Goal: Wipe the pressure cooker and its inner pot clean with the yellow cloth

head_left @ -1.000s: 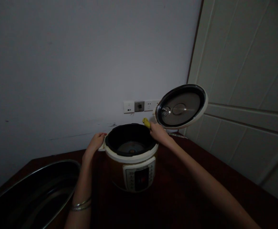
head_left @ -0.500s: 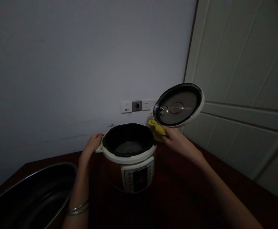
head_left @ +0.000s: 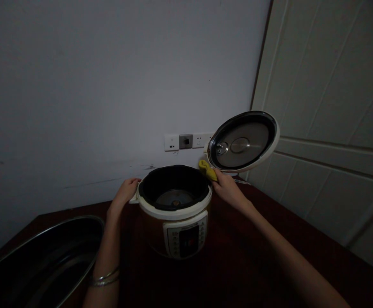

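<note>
The left hand (head_left: 125, 192) grips the side handle (head_left: 134, 199) of the bulky, stiff pressure cooker (head_left: 175, 226) on the surface (head_left: 247, 252), its steadiest hold, while the right hand (head_left: 229, 192) pinches a soft yellow cloth (head_left: 207, 170) at the rim.

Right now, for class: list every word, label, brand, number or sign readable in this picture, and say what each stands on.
Control panel on the front of the electric pressure cooker: rows of printed labels, too small and dark to read; no brand can be made out.
White wall socket plates: small marks, too small to read.
No other text can be read.
</note>
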Demonstrator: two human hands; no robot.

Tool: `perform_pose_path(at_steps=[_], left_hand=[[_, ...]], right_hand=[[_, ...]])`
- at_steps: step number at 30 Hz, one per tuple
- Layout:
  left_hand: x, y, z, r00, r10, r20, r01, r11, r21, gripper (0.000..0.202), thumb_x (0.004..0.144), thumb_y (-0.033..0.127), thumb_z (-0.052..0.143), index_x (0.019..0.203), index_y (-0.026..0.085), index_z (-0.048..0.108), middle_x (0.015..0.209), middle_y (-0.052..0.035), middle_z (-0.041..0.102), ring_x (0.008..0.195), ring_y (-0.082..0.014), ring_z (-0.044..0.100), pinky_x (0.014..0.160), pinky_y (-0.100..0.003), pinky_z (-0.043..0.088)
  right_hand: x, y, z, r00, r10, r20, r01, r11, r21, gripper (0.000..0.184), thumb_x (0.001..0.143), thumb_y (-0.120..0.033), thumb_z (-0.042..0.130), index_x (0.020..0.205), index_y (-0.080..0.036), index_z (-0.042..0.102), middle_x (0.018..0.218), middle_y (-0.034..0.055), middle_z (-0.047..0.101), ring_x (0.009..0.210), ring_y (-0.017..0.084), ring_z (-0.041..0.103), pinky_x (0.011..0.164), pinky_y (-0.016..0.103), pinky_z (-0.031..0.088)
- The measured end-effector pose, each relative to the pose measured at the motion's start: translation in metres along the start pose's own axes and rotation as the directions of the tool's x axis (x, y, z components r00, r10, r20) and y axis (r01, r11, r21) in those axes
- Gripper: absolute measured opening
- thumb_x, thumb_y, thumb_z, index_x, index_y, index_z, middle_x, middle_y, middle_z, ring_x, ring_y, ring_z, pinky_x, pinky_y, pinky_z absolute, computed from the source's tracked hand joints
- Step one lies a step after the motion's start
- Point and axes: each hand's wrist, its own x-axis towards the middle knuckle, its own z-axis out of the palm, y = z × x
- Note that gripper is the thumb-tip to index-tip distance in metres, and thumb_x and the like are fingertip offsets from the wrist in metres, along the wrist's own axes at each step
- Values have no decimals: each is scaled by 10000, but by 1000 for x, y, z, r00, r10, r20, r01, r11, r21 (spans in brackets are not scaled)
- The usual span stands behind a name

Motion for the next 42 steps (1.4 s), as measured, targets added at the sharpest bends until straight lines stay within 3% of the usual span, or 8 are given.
perform_pose_path(at_steps=[8, 16, 22, 26, 30, 34, 37, 42], left_hand=[[-2, 2, 0, 1000, -10, 3, 10, 1000, -7, 338, 653, 345, 400, 744, 164, 670, 798, -66, 714, 819, -227, 633, 754, -285, 470], [-2, 5, -1, 1000, -17, -24, 17, 1000, 5, 349, 626, 367, 410, 729, 158, 669, 850, -92, 714, 855, -240, 633, 803, -298, 460], [-1, -1, -3, 1000, 23, -20, -22, 999, 32, 392, 626, 396, 402, 765, 148, 673, 862, -105, 712, 844, -251, 635, 797, -317, 460], [0, -3, -2, 999, 36, -15, -35, 999, 22, 394, 634, 392, 399, 775, 150, 677, 861, -94, 713, 837, -243, 636, 787, -309, 461], [-1, -1, -1, 1000, 4, -20, -4, 1000, 18, 394, 643, 380, 394, 771, 139, 678, 861, -100, 711, 849, -238, 636, 801, -307, 461], [-3, 3, -1, 1000, -13, -24, 14, 999, 40, 416, 650, 368, 376, 802, 118, 672, 892, -107, 705, 880, -240, 628, 806, -315, 461], [-4, 3, -1, 1000, -5, -7, 5, 999, 47, 419, 655, 356, 368, 820, 118, 671, 900, -96, 705, 878, -230, 625, 811, -309, 458], [-5, 3, 0, 1000, 4, 19, -5, 999, 51, 426, 671, 337, 352, 835, 104, 668, 895, -103, 703, 865, -232, 626, 812, -312, 457]], right_hand=[[-44, -22, -6, 999, 37, -27, -37, 999, 0, 342, 788, -130, 395, 1114, -146, 499, 911, 108, 668, 783, 222, 632, 698, 299, 456], [-103, -45, 4, 943, -281, -178, 304, 945, 118, 512, 764, -76, 385, 1263, -182, 432, 1199, 128, 590, 1095, 206, 568, 904, 370, 482], [-76, -11, -20, 925, -204, -322, 261, 954, 146, 436, 790, -103, 419, 1223, -147, 449, 1171, 147, 596, 1095, 220, 564, 911, 373, 472], [-54, 9, -4, 954, -225, -201, 251, 960, 120, 364, 821, -177, 466, 1180, -124, 486, 1142, 155, 614, 1057, 234, 590, 892, 385, 486], [-66, 10, 27, 858, -409, -311, 426, 905, -17, 431, 834, -229, 523, 1232, -85, 443, 1228, 223, 550, 1158, 262, 524, 930, 412, 474], [-86, -7, 32, 712, -587, -385, 607, 790, -82, 458, 873, -240, 479, 1295, -83, 396, 1172, 211, 592, 1197, 265, 485, 925, 429, 489], [-92, -30, 29, 627, -669, -399, 690, 715, -114, 370, 891, -145, 393, 1241, -43, 455, 1110, 197, 627, 1182, 255, 500, 912, 397, 507], [-91, -84, 31, 553, -751, -361, 741, 641, -198, 298, 862, -54, 362, 1070, -10, 571, 1071, 177, 653, 1154, 264, 521, 935, 376, 493]])
